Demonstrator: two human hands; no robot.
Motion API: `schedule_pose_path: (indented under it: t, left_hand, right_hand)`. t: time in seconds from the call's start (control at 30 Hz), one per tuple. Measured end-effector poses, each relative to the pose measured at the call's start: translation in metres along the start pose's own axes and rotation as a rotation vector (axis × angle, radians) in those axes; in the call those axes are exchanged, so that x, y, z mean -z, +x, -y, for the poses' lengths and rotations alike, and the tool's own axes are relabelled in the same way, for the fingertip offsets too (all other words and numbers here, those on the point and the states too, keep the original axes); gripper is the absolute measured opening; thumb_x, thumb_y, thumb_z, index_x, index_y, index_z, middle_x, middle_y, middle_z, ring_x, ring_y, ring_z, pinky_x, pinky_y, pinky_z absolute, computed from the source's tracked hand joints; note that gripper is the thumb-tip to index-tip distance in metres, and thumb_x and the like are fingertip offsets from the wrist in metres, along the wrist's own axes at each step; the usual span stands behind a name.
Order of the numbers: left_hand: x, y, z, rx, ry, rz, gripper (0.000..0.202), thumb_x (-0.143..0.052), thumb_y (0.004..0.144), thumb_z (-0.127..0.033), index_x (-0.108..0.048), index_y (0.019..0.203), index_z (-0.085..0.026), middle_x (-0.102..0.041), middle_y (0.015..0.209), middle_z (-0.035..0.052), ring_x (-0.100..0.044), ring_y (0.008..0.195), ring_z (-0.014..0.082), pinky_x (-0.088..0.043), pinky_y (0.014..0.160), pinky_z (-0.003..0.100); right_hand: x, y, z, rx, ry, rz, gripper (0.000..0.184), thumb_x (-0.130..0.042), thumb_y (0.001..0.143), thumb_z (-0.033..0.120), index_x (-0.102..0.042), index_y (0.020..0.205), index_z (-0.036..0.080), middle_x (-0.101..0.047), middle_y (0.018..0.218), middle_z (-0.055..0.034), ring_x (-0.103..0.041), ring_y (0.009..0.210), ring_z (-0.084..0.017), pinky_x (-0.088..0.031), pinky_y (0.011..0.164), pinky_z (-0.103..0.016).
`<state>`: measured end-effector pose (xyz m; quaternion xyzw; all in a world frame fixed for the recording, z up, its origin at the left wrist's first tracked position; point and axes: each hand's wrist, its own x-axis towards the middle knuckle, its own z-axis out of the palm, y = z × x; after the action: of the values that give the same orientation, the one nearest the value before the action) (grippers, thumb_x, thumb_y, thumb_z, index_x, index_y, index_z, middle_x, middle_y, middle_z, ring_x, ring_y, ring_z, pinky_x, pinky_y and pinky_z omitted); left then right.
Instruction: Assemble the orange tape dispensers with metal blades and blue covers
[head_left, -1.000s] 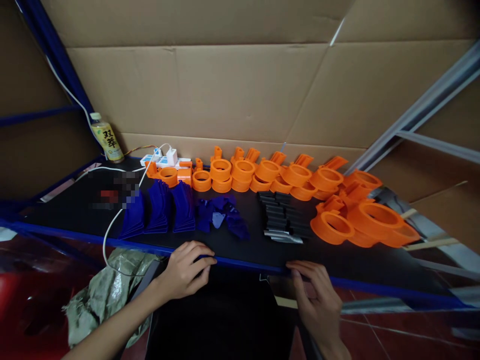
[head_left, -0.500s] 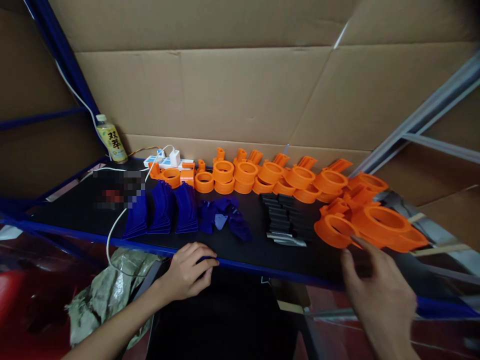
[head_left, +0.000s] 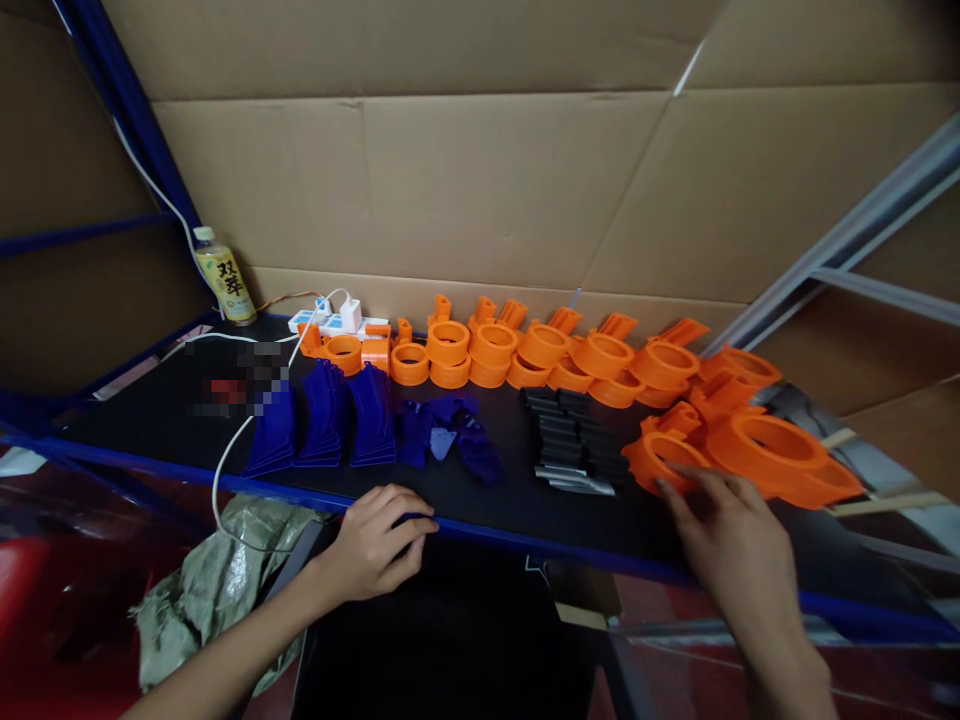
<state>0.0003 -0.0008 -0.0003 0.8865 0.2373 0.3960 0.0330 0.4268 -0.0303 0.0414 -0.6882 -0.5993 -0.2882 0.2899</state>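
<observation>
Dim, soft light, blurred, warped edges

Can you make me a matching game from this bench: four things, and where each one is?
1 bottle
2 black stack
3 left hand
4 right hand

A resting on the blue front rail
B far left corner
C fingertips at the nearest orange ring
D just right of the purple pieces

Pairs: 1-B, 2-D, 3-A, 4-C

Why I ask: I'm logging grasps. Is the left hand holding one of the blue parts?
No, the left hand rests on the shelf edge, short of the blue parts.
</observation>
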Motion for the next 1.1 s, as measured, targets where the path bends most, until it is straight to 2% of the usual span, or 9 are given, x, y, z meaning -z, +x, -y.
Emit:
schedule_pose_path:
  t: [0.2, 0.4, 0.5, 0.53, 0.63, 0.7, 0.87, 1.0, 1.1]
  left_hand:
    - [0.005, -0.001, -0.003, 0.037, -0.062, 0.005, 0.027, -0.056, 0.091, -0.014, -0.068, 0.114, -0.02, -0.073, 0.11, 0.0106, -0.067, 0.102, 0.0244, -0.056, 0.087, 0.042]
    - [0.009, 0.01, -0.036, 0.143, -0.545, -0.096, 0.04, -0.049, 0.097, -0.014, -0.059, 0.134, -0.026, -0.07, 0.117, 0.0103, -0.065, 0.112, 0.0254, -0.054, 0.099, 0.049]
    - [0.005, 0.033, -0.058, 0.403, -0.976, -0.19, 0.081, -0.065, 0.094, -0.039, -0.019, 0.16, -0.031, -0.042, 0.156, 0.0187, -0.056, 0.131, 0.0321, -0.057, 0.097, 0.051]
    - [0.004, 0.041, -0.063, 0.479, -1.137, -0.166, 0.084, -0.066, 0.092, -0.046, -0.018, 0.16, -0.032, -0.038, 0.16, 0.0187, -0.052, 0.135, 0.0344, -0.054, 0.101, 0.053]
    - [0.003, 0.061, -0.071, 0.695, -1.494, -0.11, 0.06, -0.057, 0.096, -0.052, -0.047, 0.147, -0.022, -0.058, 0.143, 0.0207, -0.059, 0.129, 0.0355, -0.051, 0.105, 0.052]
    - [0.004, 0.065, -0.071, 0.817, -1.547, -0.135, 0.047, -0.053, 0.099, -0.048, -0.059, 0.132, -0.015, -0.071, 0.118, 0.0199, -0.07, 0.109, 0.0317, -0.056, 0.095, 0.046]
    - [0.0, 0.059, -0.059, 0.845, -1.541, -0.117, 0.034, -0.059, 0.097, -0.038, -0.059, 0.123, -0.015, -0.072, 0.12, 0.0178, -0.076, 0.084, 0.0233, -0.06, 0.074, 0.034]
    - [-0.002, 0.055, -0.05, 0.828, -1.604, 0.063, 0.033, -0.054, 0.1, -0.041, -0.056, 0.122, -0.017, -0.075, 0.105, 0.0139, -0.072, 0.067, 0.0168, -0.056, 0.059, 0.027]
    - [-0.003, 0.053, -0.046, 0.833, -1.577, 0.076, 0.033, -0.055, 0.099, -0.041, -0.055, 0.122, -0.017, -0.075, 0.101, 0.0127, -0.068, 0.067, 0.0148, -0.057, 0.061, 0.026]
  right_hand:
    - [0.01, 0.011, 0.001, 0.04, 0.104, -0.027, 0.039, -0.05, 0.099, 0.052, -0.071, 0.1, 0.018, -0.07, 0.096, -0.0125, -0.068, 0.084, -0.024, -0.051, 0.075, -0.033]
    - [0.055, 0.005, 0.044, 0.132, 0.384, -0.17, 0.015, -0.067, 0.092, 0.034, -0.067, 0.099, 0.021, -0.07, 0.1, -0.0101, -0.069, 0.093, -0.024, -0.053, 0.089, -0.036]
    - [0.081, -0.013, 0.09, 0.163, 0.774, 0.1, 0.007, -0.062, 0.096, 0.027, -0.065, 0.101, 0.025, -0.069, 0.098, -0.0067, -0.069, 0.086, -0.019, -0.057, 0.074, -0.026]
    - [0.088, -0.019, 0.105, 0.185, 0.893, 0.225, 0.01, -0.057, 0.098, 0.025, -0.065, 0.104, 0.026, -0.07, 0.098, -0.0061, -0.07, 0.084, -0.017, -0.058, 0.07, -0.024]
    - [0.099, -0.028, 0.136, 0.329, 1.005, 0.654, 0.016, -0.057, 0.099, 0.025, -0.068, 0.11, 0.027, -0.072, 0.108, -0.0068, -0.073, 0.092, -0.018, -0.061, 0.078, -0.024]
    - [0.096, -0.024, 0.138, 0.394, 0.97, 0.748, 0.02, -0.057, 0.1, 0.026, -0.07, 0.114, 0.029, -0.073, 0.114, -0.0068, -0.073, 0.096, -0.018, -0.061, 0.081, -0.025]
    - [0.054, 0.006, 0.1, 0.303, 0.483, 0.279, 0.023, -0.053, 0.101, 0.031, -0.073, 0.111, 0.025, -0.075, 0.113, -0.0066, -0.07, 0.101, -0.023, -0.059, 0.081, -0.034]
    - [0.025, 0.021, 0.083, 0.436, 0.208, 0.277, 0.024, -0.053, 0.101, 0.034, -0.075, 0.096, 0.024, -0.075, 0.095, -0.0047, -0.065, 0.091, -0.021, -0.05, 0.06, -0.03]
    - [0.018, 0.021, 0.084, 0.455, 0.191, 0.29, 0.024, -0.052, 0.102, 0.034, -0.074, 0.097, 0.024, -0.073, 0.091, -0.0045, -0.062, 0.09, -0.02, -0.045, 0.057, -0.029]
